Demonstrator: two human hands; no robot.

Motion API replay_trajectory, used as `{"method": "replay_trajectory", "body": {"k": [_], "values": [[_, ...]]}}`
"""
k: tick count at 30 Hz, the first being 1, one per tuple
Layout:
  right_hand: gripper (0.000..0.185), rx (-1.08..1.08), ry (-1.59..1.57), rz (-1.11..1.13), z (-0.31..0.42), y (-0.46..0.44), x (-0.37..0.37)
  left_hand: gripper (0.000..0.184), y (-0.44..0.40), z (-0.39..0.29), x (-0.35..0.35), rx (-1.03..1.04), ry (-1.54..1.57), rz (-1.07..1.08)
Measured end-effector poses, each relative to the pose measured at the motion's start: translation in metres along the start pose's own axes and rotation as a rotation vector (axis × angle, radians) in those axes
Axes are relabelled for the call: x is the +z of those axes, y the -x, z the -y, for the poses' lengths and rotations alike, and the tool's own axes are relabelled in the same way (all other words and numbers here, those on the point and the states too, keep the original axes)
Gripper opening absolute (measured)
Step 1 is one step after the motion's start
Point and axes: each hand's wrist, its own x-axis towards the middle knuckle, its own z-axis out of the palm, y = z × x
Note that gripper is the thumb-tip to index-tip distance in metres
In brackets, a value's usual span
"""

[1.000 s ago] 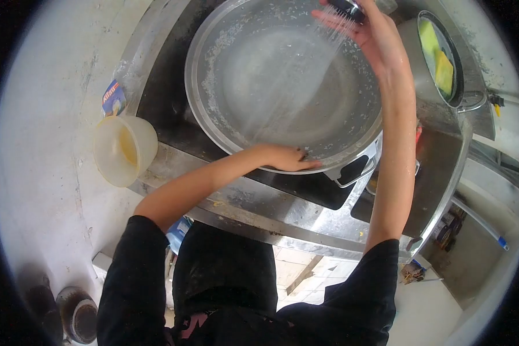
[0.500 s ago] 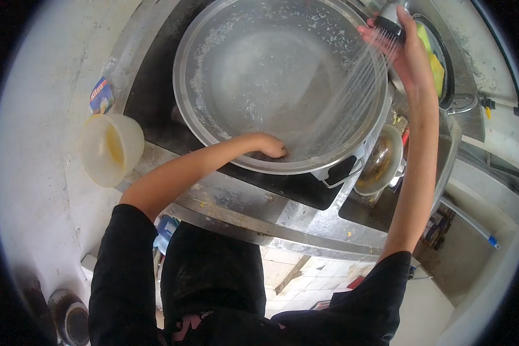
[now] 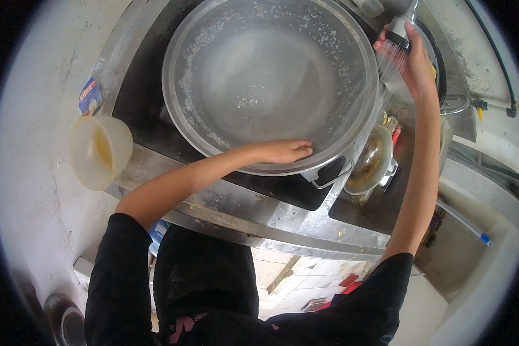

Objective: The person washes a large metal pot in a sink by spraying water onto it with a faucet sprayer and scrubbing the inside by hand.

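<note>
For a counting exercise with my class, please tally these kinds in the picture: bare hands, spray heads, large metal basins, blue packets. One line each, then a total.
Hands: 2, the left hand and the right hand
Spray head: 1
Basin: 1
Packet: 1
Total: 5

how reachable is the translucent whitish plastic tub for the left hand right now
Probably yes. The left hand seems empty, and the tub sits toward the person's left with nothing visible over it; the hand would only need to lift clear of the large round grey metal basin.
</note>
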Motion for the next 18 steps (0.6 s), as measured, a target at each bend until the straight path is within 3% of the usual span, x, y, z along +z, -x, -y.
{"method": "replay_trajectory", "body": {"k": [6, 7, 9, 12, 13, 15, 18], "values": [[0.044, -0.14, 0.172, 0.006, -0.026, 0.001, -0.014, 0.068, -0.01, -0.004, 0.008, -0.033, -0.105, 0.042], [0.032, -0.112, 0.254, -0.033, -0.029, 0.003, -0.02, 0.068, -0.013, 0.001, 0.008, -0.029, -0.108, 0.038], [0.033, -0.117, 0.239, -0.007, -0.035, 0.006, -0.023, 0.066, -0.016, 0.019, 0.009, -0.09, -0.131, 0.043], [0.035, -0.09, 0.256, 0.036, -0.038, 0.005, -0.022, 0.068, -0.051, 0.12, 0.007, -0.256, -0.298, 0.209], [0.041, -0.102, 0.467, -0.04, -0.05, -0.005, -0.038, 0.067, -0.064, 0.171, 0.005, -0.311, -0.394, 0.305], [0.047, -0.117, 0.675, -0.116, -0.046, -0.005, -0.038, 0.064, -0.067, 0.209, -0.003, -0.324, -0.503, 0.402], [0.048, -0.114, 0.673, -0.097, -0.005, 0.025, 0.0, 0.065, -0.057, 0.166, -0.012, -0.386, -0.369, 0.377]]}}
